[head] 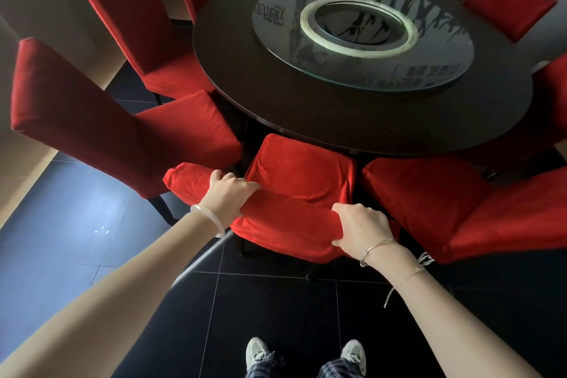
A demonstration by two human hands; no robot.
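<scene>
Chair cover (288, 221), red velvet, bunched by left hand (228, 196) and right hand (363, 232).

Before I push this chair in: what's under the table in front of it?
Only the seat front of the red chair shows, at the edge of the table. Beyond it there is only dark shadow; the table covers any legs or base.

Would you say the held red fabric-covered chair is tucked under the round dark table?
Barely: the chair only meets the table rim, seat exposed.
</scene>
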